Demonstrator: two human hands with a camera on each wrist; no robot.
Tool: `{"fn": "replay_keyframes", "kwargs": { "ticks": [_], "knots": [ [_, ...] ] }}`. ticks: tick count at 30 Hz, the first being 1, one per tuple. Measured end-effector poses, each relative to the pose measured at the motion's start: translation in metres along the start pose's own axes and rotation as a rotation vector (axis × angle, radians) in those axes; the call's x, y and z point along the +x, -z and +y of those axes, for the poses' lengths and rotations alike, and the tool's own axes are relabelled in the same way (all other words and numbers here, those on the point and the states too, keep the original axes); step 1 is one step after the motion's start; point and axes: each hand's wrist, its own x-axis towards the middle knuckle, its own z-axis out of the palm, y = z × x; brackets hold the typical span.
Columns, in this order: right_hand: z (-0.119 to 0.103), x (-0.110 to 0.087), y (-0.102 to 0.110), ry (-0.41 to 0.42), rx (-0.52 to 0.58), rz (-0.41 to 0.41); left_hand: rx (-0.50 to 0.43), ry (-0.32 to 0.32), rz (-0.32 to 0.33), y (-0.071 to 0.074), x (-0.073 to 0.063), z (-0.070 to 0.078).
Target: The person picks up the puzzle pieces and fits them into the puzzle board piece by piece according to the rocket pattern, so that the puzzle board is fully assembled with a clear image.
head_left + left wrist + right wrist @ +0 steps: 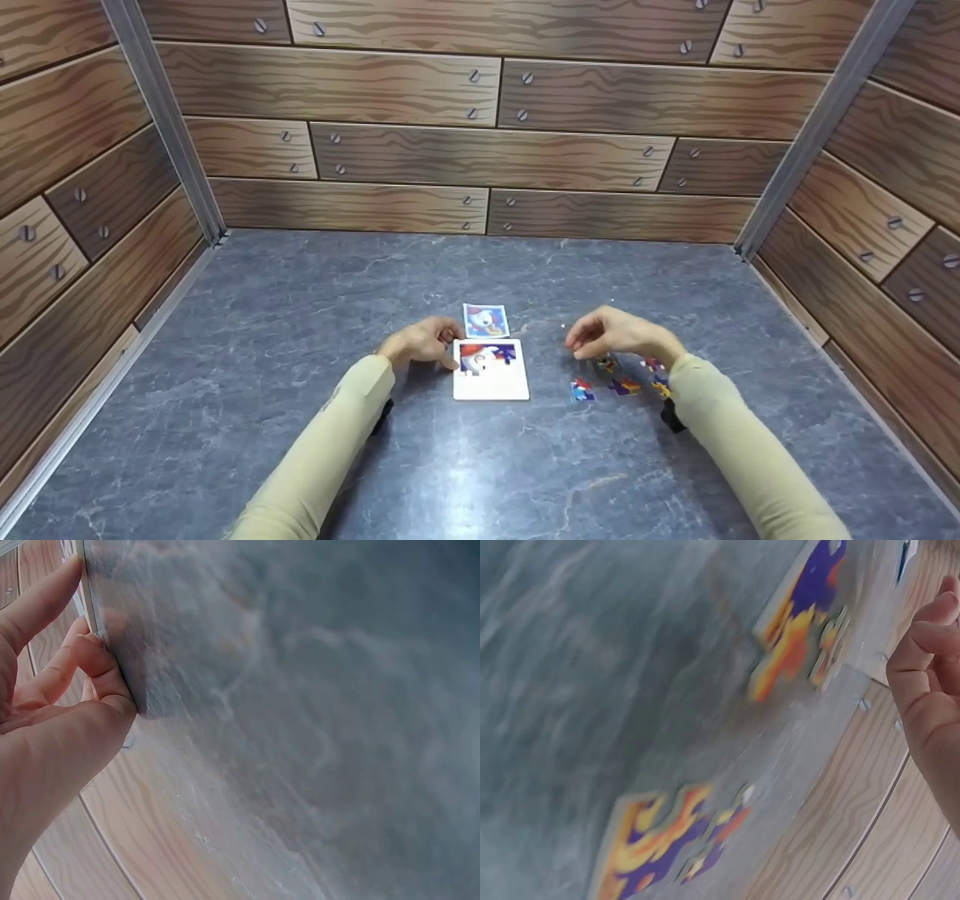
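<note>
Fingers of my left hand (426,341) rest loose against the puzzle board (491,386), left of the pieces (624,385); can't tell if right hand (619,331) grips one. I'd brace board, match far picture card (486,321), press flat.

Flat brown plank-patterned walls (405,94) border a grey marbled tabletop (315,289), with grey metal posts (168,124) at its back corners.
</note>
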Motion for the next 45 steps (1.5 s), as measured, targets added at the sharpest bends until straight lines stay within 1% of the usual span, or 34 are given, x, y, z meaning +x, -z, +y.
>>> {"fn": "replay_keyframes", "kwargs": {
  "ticks": [3, 9, 13, 18, 21, 27, 30, 33, 36, 41, 45],
  "knots": [
    [0.006, -0.004, 0.004, 0.005, -0.004, 0.007, -0.007, 0.004, 0.003, 0.0, 0.0, 0.001],
    [0.021, -0.012, 0.011, 0.021, -0.01, 0.035, 0.009, 0.003, -0.004, 0.001, 0.001, 0.002],
    [0.03, -0.016, 0.015, 0.01, -0.014, 0.062, 0.011, 0.011, 0.001, 0.001, 0.002, 0.003],
    [0.037, -0.02, 0.017, -0.018, -0.014, 0.06, 0.004, -0.002, 0.001, 0.0, 0.001, 0.002],
    [0.038, -0.021, 0.018, -0.049, -0.021, 0.05, -0.004, -0.018, -0.003, 0.0, 0.001, 0.002],
    [0.035, -0.021, 0.019, -0.093, -0.047, 0.034, -0.012, -0.005, 0.005, 0.0, 0.001, 0.001],
    [0.035, -0.02, 0.018, -0.111, -0.066, 0.03, -0.015, -0.009, 0.008, 0.0, 0.001, 0.001],
    [0.035, -0.018, 0.017, -0.104, -0.096, 0.026, -0.01, -0.012, 0.01, 0.0, 0.0, 0.001],
    [0.036, -0.018, 0.016, -0.081, -0.115, 0.031, -0.007, 0.004, 0.016, 0.0, 0.0, 0.001],
    [0.037, -0.017, 0.015, -0.055, -0.112, 0.052, -0.008, 0.005, 0.021, -0.001, -0.001, 0.0],
    [0.038, -0.017, 0.014, -0.068, -0.117, 0.066, -0.001, 0.003, 0.022, -0.001, -0.001, 0.0]
  ]
}}
